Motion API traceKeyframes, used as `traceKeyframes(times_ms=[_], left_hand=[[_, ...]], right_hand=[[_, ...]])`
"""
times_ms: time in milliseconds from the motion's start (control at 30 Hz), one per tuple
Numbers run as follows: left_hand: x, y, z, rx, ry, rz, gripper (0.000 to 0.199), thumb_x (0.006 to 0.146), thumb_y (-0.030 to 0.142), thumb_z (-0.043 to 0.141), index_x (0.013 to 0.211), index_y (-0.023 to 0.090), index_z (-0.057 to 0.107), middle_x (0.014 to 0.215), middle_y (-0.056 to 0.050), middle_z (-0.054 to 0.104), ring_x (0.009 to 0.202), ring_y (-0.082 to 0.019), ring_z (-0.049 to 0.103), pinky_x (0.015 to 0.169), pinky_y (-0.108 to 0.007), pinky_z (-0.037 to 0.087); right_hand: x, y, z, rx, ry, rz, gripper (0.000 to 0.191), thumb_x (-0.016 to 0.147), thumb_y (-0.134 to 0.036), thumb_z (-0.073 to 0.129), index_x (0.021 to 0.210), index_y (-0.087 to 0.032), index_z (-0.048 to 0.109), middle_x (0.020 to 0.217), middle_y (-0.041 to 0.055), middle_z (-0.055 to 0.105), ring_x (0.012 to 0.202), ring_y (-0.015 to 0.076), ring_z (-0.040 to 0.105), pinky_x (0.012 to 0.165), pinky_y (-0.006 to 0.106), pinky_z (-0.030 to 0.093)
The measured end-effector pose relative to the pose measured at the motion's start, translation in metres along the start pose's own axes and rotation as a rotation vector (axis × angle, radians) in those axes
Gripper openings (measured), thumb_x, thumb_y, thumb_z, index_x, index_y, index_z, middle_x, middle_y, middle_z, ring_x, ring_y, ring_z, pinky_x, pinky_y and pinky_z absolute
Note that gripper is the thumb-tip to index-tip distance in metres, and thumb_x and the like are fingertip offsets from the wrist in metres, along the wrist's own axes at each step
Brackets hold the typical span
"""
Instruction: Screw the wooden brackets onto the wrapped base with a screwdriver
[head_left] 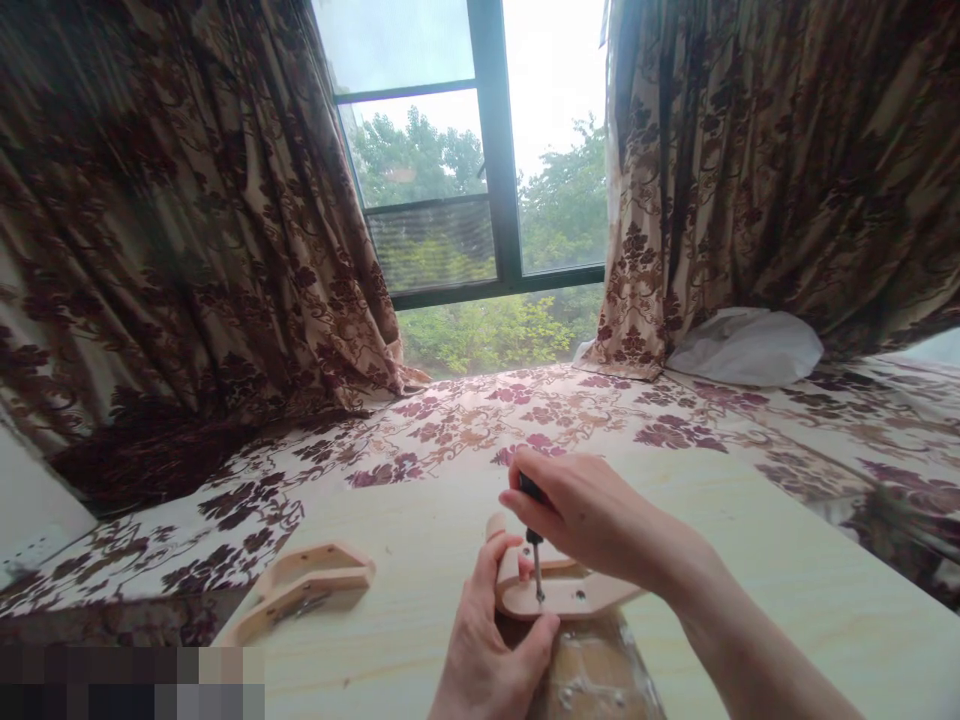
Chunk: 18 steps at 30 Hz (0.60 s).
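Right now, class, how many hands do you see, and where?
2: the left hand holds the wooden piece at lower middle; the right hand, higher up, grips the screwdriver.

i'm getting daylight from the window [489, 150] straight ahead; the sky [551, 70] in it burns out to flat white, and the trees [420, 160] look pale and hazy. the left curtain [225, 220] sinks into deep shadow, darkest toward its foot. light spreads softly over the board [405, 540], with faint shadows and little contrast. my right hand [592, 505] and left hand [491, 635] read fairly clearly, but fine detail smears. everything stretches toward the outer edges, and coarse pixel blocks [135, 685] cover the bottom-left corner.
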<state>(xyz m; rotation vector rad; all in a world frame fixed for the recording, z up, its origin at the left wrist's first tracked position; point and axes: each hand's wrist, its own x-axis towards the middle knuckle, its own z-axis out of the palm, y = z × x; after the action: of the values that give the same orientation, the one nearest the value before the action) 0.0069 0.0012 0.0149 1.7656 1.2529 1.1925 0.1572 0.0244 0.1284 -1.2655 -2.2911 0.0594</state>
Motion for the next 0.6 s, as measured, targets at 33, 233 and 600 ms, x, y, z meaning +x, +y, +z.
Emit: traceKeyframes(times_ms=[33, 233, 600], left_hand=[[-0.001, -0.003, 0.001, 0.001, -0.001, 0.003, 0.054, 0.07, 0.028, 0.057, 0.122, 0.022, 0.045, 0.12, -0.005, 0.059, 0.11, -0.021, 0.056, 0.1, -0.036, 0.04], [-0.002, -0.01, 0.0, 0.041, 0.023, 0.03, 0.054, 0.07, 0.028, 0.059, 0.122, 0.022, 0.047, 0.12, -0.006, 0.059, 0.115, -0.024, 0.054, 0.094, -0.036, 0.045], [0.001, 0.001, -0.006, 0.091, -0.058, 0.048, 0.047, 0.073, 0.025, 0.057, 0.119, 0.021, 0.046, 0.125, -0.007, 0.054, 0.122, -0.023, 0.048, 0.104, -0.04, 0.037]], right_hand=[[0.0, 0.0, 0.0, -0.002, 0.0, 0.0, 0.016, 0.092, -0.029, 0.046, 0.084, -0.017, 0.054, 0.067, 0.001, 0.058, 0.057, 0.0114, 0.041, 0.055, 0.025, 0.025], [-0.001, 0.002, 0.0, -0.001, 0.003, -0.003, 0.016, 0.092, -0.029, 0.046, 0.086, -0.017, 0.054, 0.077, 0.0045, 0.061, 0.061, 0.0123, 0.044, 0.057, 0.025, 0.028], [-0.003, 0.0, -0.001, 0.045, 0.006, -0.011, 0.015, 0.091, -0.028, 0.046, 0.083, -0.018, 0.053, 0.066, -0.0005, 0.056, 0.057, 0.011, 0.041, 0.055, 0.025, 0.027]])
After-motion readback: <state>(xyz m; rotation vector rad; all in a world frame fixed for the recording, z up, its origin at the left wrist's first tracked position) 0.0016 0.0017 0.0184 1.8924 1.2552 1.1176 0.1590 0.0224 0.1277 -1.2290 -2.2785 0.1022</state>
